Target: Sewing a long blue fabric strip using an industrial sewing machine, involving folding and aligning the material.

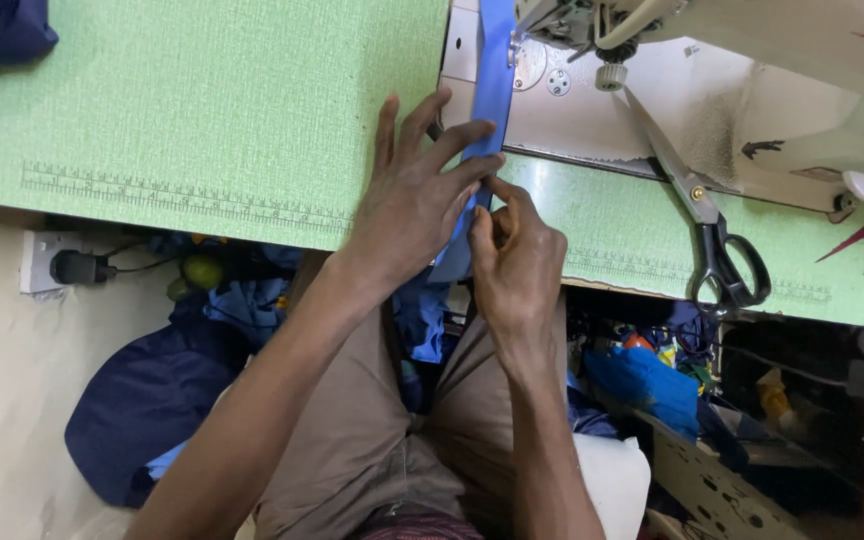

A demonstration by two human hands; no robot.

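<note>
Blue fabric strip point(492, 90) runs from the sewing machine point(752, 60) at upper right down over the front edge of the green table point(202, 110). Left hand point(412, 200) lies spread, fingers pressing the strip flat; right hand point(517, 265) pinches its edge at centre frame. Scissors point(707, 225) rest right of the hands. Cloth heaps point(152, 400) crowd the floor below, beside a wall socket point(47, 262).

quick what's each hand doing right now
Left hand: open, fingers spread flat on the blue fabric strip.
Right hand: closed, pinching the strip's edge.
</note>
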